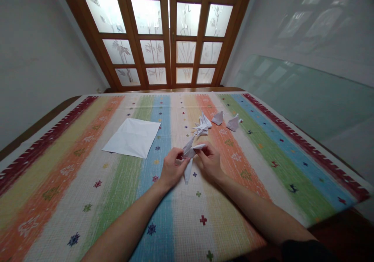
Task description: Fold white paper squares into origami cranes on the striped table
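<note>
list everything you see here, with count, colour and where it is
held folded paper: one, white, between both hands
flat paper sheet: one, white, left of the hands
folded paper cluster: count unclear, white, beyond the hands
small folded papers: two, white, right of the cluster
tablecloth: one, multicoloured stripes, over the table
table: one, brown edge, under the cloth
doors: two, brown with pale panes, behind the table
walls: two, greyish, either side
panel: one, pale green, right
left hand: one, bare, on the held paper
right hand: one, bare, opposite
</note>
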Demonstrator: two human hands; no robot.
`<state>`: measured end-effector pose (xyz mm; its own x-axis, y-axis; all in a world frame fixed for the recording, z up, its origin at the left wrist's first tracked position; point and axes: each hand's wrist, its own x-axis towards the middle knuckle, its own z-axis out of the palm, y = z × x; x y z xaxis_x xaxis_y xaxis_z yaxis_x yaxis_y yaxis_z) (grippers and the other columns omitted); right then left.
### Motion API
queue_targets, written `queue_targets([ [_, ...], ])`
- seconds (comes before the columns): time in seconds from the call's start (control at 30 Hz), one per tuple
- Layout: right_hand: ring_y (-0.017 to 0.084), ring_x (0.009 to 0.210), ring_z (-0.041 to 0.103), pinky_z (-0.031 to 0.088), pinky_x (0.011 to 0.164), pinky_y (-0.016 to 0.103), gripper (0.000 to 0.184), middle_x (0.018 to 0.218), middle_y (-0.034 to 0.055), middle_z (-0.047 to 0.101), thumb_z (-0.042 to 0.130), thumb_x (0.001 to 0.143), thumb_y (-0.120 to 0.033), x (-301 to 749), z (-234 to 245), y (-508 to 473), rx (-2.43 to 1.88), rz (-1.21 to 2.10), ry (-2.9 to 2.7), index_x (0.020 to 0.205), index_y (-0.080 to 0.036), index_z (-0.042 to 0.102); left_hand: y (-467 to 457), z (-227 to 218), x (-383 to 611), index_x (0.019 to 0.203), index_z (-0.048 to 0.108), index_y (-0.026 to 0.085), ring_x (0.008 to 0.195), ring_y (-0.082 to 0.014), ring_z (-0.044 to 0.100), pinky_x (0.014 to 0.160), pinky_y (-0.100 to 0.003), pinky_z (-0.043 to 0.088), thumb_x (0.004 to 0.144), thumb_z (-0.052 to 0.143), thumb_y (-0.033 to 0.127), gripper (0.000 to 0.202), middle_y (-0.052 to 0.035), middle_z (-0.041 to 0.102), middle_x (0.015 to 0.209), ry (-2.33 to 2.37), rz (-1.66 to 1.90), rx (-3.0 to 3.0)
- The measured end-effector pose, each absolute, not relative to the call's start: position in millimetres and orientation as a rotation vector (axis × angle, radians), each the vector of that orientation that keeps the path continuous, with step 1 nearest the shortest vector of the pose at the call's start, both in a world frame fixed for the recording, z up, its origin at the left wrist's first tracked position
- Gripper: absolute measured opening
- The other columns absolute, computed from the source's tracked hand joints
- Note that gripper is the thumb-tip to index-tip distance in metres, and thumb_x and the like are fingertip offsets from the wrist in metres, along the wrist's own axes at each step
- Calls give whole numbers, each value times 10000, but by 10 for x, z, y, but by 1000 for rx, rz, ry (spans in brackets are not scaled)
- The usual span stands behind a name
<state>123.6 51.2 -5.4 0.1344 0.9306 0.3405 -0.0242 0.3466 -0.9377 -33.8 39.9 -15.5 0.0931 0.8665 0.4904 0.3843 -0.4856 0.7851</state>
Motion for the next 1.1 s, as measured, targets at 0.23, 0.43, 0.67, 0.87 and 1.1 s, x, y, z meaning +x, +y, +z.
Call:
queue_targets([
  [0.23,173,763,587,470,718,306,89,785,21,642,613,792,-209,1222,-44,437,-902,804,-1455,751,-236,688,396,-197,-340,1354,393,221,998,-209,575,870,-363,460,753,690,281,673,-90,585,1130,1045,1470,2015],
  [0.43,151,660,551,449,629,267,69,694,-3,609,628,759,-210,1191,18,424,-896,1041,-1525,706,-221,672,419,-165,-359,1326,431,242,1167,-273,509,934,-419,438,719,722,371,686,-132,475,1338,979,1487,1869],
  [0.67,153,680,573,476,664,275,78,691,-12,625,697,724,-296,1176,2,455,-893,1200,-1419,699,-224,682,435,-141,-357,1138,581,188,909,-214,629,856,-354,476,680,748,400,531,-79,668,1014,928,1273,1499],
  [0.87,143,622,565,467,605,264,102,663,-16,643,719,679,-306,1191,-26,509,-943,1216,-1288,684,-213,676,524,-118,-389,849,573,180,704,-158,600,684,-279,476,748,617,609,443,-33,650,767,984,1468,1262],
  [1.1,149,628,584,490,591,266,188,713,-6,662,740,631,-329,1195,-80,614,-976,1184,-972,753,-215,654,578,-131,-432,729,568,193,703,-173,570,647,-287,462,739,663,381,212,-14,593,731,1433,1500,1404],
])
